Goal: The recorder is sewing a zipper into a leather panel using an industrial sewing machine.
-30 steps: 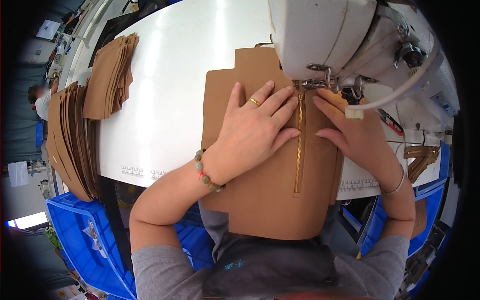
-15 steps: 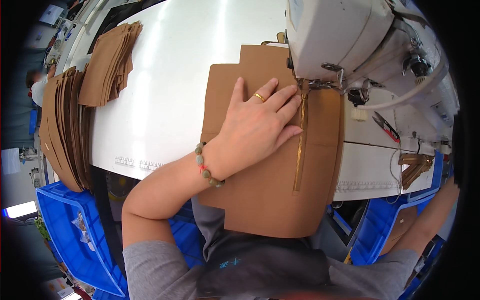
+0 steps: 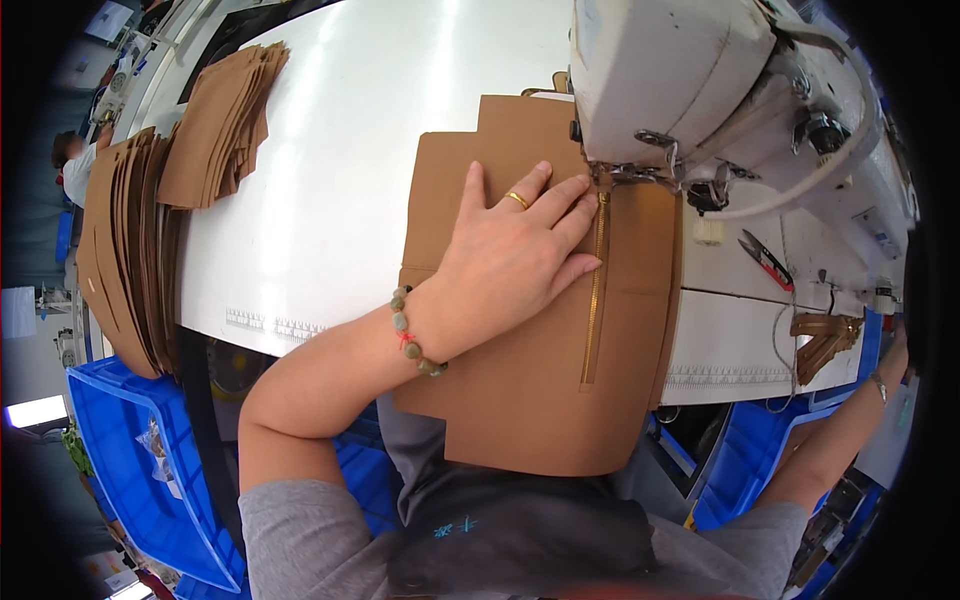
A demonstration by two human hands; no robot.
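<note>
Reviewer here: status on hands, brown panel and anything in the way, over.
Left hand flat on brown panel, beside zipper. Right hand at picture's right rim, grip unclear. Panel's upper part under sewing machine; snips apart, to the right.

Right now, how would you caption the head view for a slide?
Left hand spread on a brown zippered panel lying partly beneath a sewing machine.
</note>
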